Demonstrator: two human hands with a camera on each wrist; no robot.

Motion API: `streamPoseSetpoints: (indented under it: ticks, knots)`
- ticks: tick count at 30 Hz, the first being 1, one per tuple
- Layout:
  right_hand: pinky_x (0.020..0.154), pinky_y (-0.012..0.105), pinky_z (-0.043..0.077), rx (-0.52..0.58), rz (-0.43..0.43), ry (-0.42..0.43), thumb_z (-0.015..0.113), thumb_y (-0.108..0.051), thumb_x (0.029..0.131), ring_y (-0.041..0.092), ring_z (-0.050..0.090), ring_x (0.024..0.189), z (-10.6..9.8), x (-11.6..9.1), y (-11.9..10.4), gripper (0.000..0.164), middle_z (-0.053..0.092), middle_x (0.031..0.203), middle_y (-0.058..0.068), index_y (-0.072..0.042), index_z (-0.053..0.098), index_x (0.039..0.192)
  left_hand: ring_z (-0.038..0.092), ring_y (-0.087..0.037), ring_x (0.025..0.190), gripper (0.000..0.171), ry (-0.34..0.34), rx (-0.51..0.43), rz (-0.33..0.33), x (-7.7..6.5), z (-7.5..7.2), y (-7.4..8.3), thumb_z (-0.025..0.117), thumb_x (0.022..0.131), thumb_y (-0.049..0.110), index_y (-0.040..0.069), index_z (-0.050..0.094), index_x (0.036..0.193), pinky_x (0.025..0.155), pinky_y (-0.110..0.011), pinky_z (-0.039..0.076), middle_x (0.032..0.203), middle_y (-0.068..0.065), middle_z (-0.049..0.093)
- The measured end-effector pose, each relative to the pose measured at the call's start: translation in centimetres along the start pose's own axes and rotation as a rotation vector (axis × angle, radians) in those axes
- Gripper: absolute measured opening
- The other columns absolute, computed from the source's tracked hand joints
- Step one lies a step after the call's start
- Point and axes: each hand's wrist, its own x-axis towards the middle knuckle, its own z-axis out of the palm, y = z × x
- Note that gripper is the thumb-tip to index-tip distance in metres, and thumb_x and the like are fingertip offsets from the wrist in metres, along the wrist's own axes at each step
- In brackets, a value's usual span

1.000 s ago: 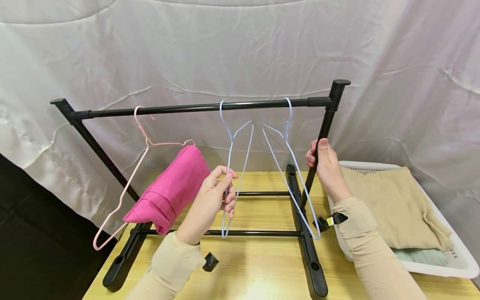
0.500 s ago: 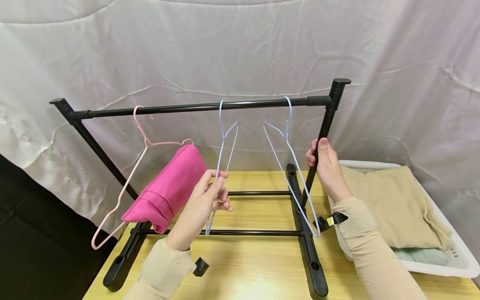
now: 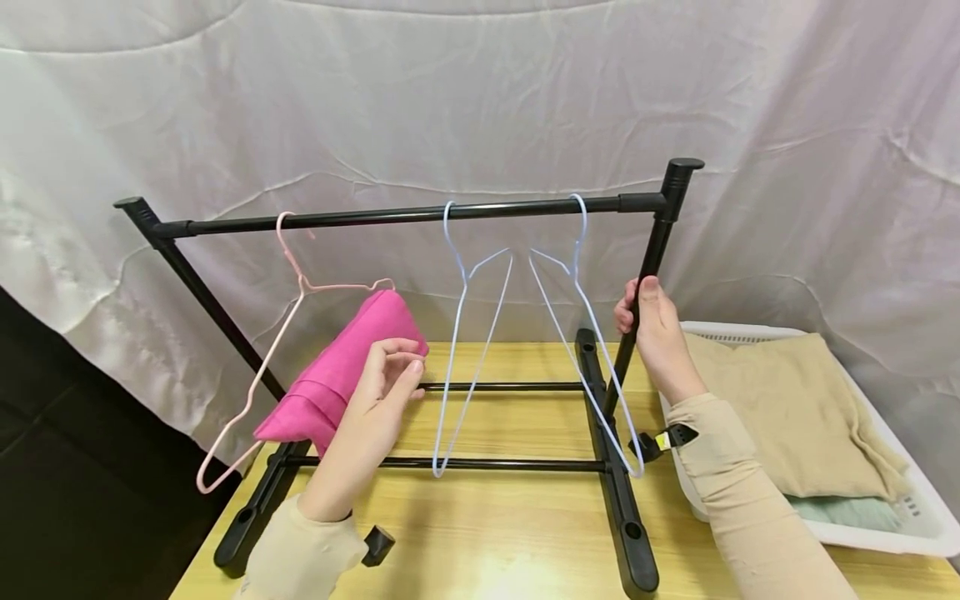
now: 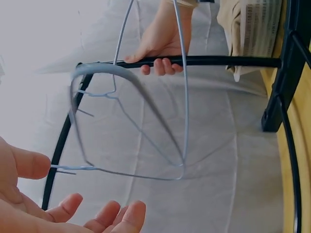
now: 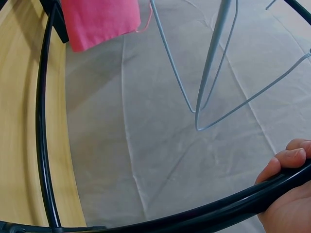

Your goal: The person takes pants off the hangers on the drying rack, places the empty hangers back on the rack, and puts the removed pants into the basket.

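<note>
My right hand (image 3: 654, 333) grips the right upright of the black clothes rack (image 3: 390, 217), thumb on the near side and fingers wrapped round the pole. My left hand (image 3: 386, 392) is off the hangers, its fingers loosely bent and apart with nothing between them, in front of the pink folded cloth (image 3: 337, 375). That cloth hangs on a pink hanger (image 3: 281, 333) at the rack's left. Right of my left hand, a blue hanger (image 3: 452, 350) hangs by its hook from the top bar. A second blue hanger (image 3: 592, 325) hangs closer to the right upright.
A white plastic basket (image 3: 885, 546) at the right holds a folded beige cloth (image 3: 795, 417) and a pale green cloth (image 3: 843, 512). The rack's feet stand on a wooden table (image 3: 480, 533). A pale curtain (image 3: 465, 100) hangs behind.
My left hand has let go of the middle blue hanger and moved left, towards the pink cloth. The freed hanger has swung back to the right. My right hand keeps its grip on the upright.
</note>
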Motion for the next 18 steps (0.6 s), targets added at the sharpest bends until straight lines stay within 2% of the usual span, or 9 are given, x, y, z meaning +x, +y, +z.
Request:
streamPoseSetpoints:
  ticks: [6, 9, 14, 16, 18]
  knots:
    - [0.06, 0.026, 0.038, 0.0, -0.003, 0.001, 0.025, -0.052, 0.104, 0.017, 0.042, 0.061, -0.1, 0.1, 0.0, 0.047, 0.042, 0.068, 0.002, -0.009, 0.043, 0.094, 0.057, -0.019, 0.118, 0.032, -0.005, 0.111, 0.085, -0.7, -1.5, 1.5, 0.048, 0.107, 0.03, 0.014, 0.041, 0.134, 0.096, -0.031, 0.054, 0.129, -0.007, 0.053]
    - [0.06, 0.026, 0.038, -0.006, -0.013, -0.007, 0.025, -0.051, 0.105, 0.017, 0.042, 0.061, -0.2, 0.2, 0.1, 0.047, 0.042, 0.068, 0.002, -0.01, 0.043, 0.094, 0.057, -0.019, 0.116, 0.033, 0.009, 0.168, 0.123, -0.9, -2.9, 2.7, 0.047, 0.107, 0.029, 0.012, 0.04, 0.135, 0.093, -0.03, 0.056, 0.129, -0.008, 0.053]
    - [0.06, 0.026, 0.038, -0.015, -0.018, -0.013, 0.025, -0.052, 0.105, 0.017, 0.042, 0.061, -0.3, 0.2, 0.3, 0.048, 0.042, 0.068, 0.002, -0.009, 0.043, 0.094, 0.057, -0.012, 0.114, 0.034, 0.089, 0.315, 0.197, -1.5, -5.4, 4.9, 0.047, 0.108, 0.028, 0.011, 0.041, 0.136, 0.091, -0.021, 0.053, 0.125, -0.006, 0.057]
    - [0.06, 0.026, 0.038, -0.019, -0.018, -0.013, 0.024, -0.052, 0.105, 0.017, 0.042, 0.062, -0.3, 0.1, 0.3, 0.048, 0.042, 0.068, 0.002, -0.009, 0.043, 0.094, 0.057, -0.01, 0.116, 0.036, 0.128, 0.406, 0.204, -1.9, -6.3, 5.6, 0.048, 0.107, 0.03, 0.014, 0.042, 0.138, 0.089, -0.016, 0.049, 0.125, -0.002, 0.058]
    - [0.06, 0.026, 0.037, -0.022, -0.02, -0.015, 0.024, -0.052, 0.105, 0.016, 0.042, 0.062, -0.3, 0.0, 0.3, 0.048, 0.042, 0.068, 0.002, -0.009, 0.043, 0.094, 0.057, -0.011, 0.118, 0.038, 0.165, 0.491, 0.196, -2.4, -7.2, 6.1, 0.05, 0.106, 0.033, 0.016, 0.043, 0.139, 0.089, -0.019, 0.047, 0.126, -0.001, 0.058]
